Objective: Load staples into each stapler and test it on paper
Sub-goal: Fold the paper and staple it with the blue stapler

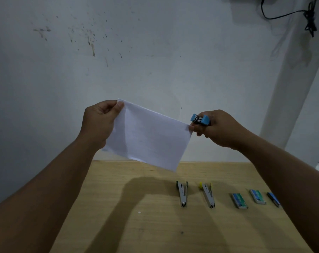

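Observation:
A folded white sheet of paper (pixel 147 136) hangs in the air above the table. My left hand (pixel 98 123) pinches its upper left corner. My right hand (pixel 219 127) grips a small blue stapler (pixel 200 119), whose nose sits just beside the paper's right corner. A fingertip of that hand touches the corner. On the wooden table (pixel 155 225) lie a green stapler (pixel 182 194) and a yellow stapler (pixel 207 195), both opened into a V shape.
Two green staple boxes (pixel 239 200) (pixel 257 196) and a dark blue one (pixel 273 199), partly behind my right forearm, lie at the table's right. A stained white wall stands behind the table. A black cable (pixel 309 17) hangs at the upper right.

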